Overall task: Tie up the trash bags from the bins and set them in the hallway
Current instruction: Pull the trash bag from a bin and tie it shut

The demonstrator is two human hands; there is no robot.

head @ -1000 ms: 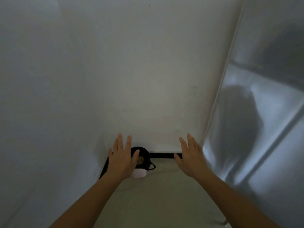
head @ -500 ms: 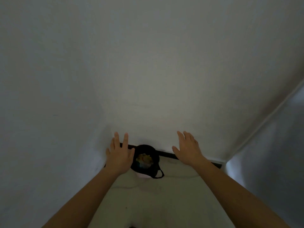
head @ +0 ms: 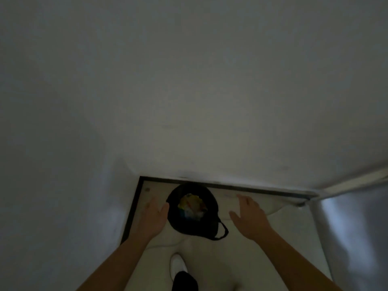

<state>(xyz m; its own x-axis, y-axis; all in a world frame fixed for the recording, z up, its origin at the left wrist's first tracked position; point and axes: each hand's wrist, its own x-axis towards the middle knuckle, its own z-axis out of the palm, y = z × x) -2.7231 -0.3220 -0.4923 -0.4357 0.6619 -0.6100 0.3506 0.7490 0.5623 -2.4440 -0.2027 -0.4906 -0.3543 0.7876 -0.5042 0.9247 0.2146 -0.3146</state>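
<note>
A small bin lined with a black trash bag [head: 190,225] stands on the floor in the corner against the far wall. The bag's mouth is open, and colourful rubbish [head: 192,205] shows inside. A loop handle of the bag sticks out at its lower right. My left hand [head: 152,217] hovers just left of the bag's rim, fingers spread, holding nothing. My right hand [head: 248,217] hangs open to the right of the bag, a short gap away from it.
White walls close in on the left [head: 63,185] and ahead. A shiny grey surface [head: 352,238] rises on the right. A dark baseboard [head: 241,186] runs along the pale floor. My white shoe [head: 177,264] is below the bin.
The view has tilted down and drawn closer, so the bin looks larger and my foot has come into sight. Both hands have lowered to either side of the bag.
</note>
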